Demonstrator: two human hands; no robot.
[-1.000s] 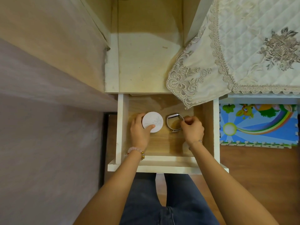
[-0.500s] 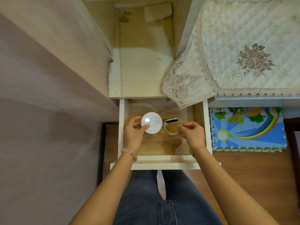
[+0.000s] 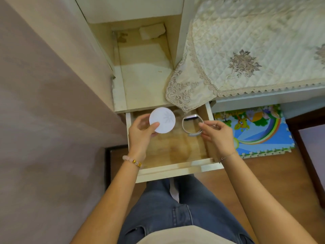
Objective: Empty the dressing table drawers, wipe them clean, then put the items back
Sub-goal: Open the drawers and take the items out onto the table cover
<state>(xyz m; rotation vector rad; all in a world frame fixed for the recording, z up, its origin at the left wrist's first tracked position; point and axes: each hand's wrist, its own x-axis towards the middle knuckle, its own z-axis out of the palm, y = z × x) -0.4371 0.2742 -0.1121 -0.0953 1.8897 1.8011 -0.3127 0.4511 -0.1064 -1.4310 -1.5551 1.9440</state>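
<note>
The left third of the frame is a plain mauve wall [image 3: 44, 120]. Beside it, upper centre, an open cream compartment [image 3: 146, 76] holds a crumpled white scrap [image 3: 152, 33] at its back.

Below the compartment, at frame centre, the drawer [image 3: 175, 170] is pulled out toward the person. Its wooden floor is bare where it shows between the two hands.

The left hand [image 3: 140, 134] is over the drawer's left side. It wears a bead bracelet [image 3: 132, 161] at the wrist. Thumb and curled fingers are clamped on a round white case [image 3: 162, 120]: the thumb lies on the top face and the fingers go under the rim. The case faces the camera flat, with a faint star-like print on its lid. It is over the drawer's rear left corner, and its top edge overlaps the compartment's front edge in the picture.

Just right of the case, apart from it, is a grey wristband [image 3: 190, 117] fastened in a loop. The right hand [image 3: 218, 136] pinches the loop's right side between thumb and fingertips, over the drawer's right half. Whether the band touches the drawer floor cannot be determined.

Upper right, a quilted lace-edged cloth [image 3: 246, 50] covers the counter [image 3: 263, 98]; one corner hangs over the drawer's rear right. Below the counter, a colourful foam mat [image 3: 260, 131] lies on the wooden floor. Blue jeans [image 3: 175, 217] fill the bottom centre.
</note>
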